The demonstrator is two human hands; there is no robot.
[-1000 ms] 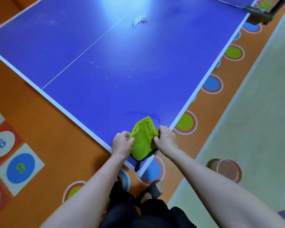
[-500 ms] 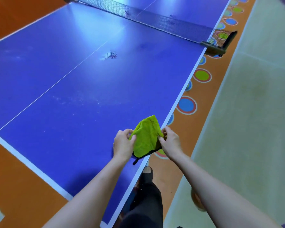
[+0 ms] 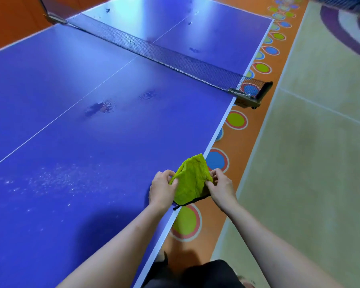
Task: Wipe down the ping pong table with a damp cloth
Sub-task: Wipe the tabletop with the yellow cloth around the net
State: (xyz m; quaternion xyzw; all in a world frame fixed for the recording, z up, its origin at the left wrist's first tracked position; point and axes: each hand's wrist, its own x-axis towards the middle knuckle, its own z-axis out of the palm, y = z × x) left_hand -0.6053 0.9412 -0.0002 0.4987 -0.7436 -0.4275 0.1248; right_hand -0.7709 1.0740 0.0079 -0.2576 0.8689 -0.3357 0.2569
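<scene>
Blue laminate fills the left of the view: the ping pong table [image 3: 71,125] carries a scatter of pale specks [image 3: 50,181] near its front and two darker smudges [image 3: 101,108] further in, close to the white centre line. Beyond them the net [image 3: 154,50] crosses the table. Just inside the right-hand edge, the left hand [image 3: 162,190] pinches one side of a yellow-green cloth [image 3: 190,181] with curled fingers, and the right hand [image 3: 219,189] pinches the other side — the cloth held between them above the table's edge, partly over the orange floor [image 3: 256,113]. The step looks like readying or folding the cloth; wiping seems not yet begun here. The next move likely calls for laying it flat on the surface and sweeping leftward toward the specks — with even pressure.
</scene>
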